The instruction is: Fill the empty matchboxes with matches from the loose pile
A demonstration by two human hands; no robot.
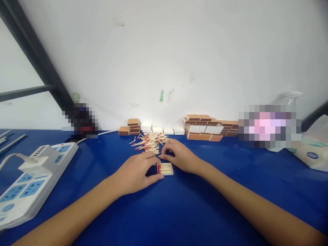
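Note:
A small white matchbox tray (168, 173) lies on the blue table, partly filled with red-headed matches (166, 168). My left hand (137, 172) grips the tray's left end, thumb at the near corner and fingers at the far side. Just beyond the tray, my right hand (180, 155) has its thumb and forefinger pinched together at the edge of a loose pile of matches (151, 141). A tiny pale tip shows at those fingertips and looks like a match; the rest of it is hidden.
Along the wall stand brown matchboxes (133, 128), white trays (157, 130) and a larger stack of matchboxes (205, 128). A white power strip (38, 184) with a plugged-in cable lies at left. A tissue pack (315, 147) and blurred objects are at right.

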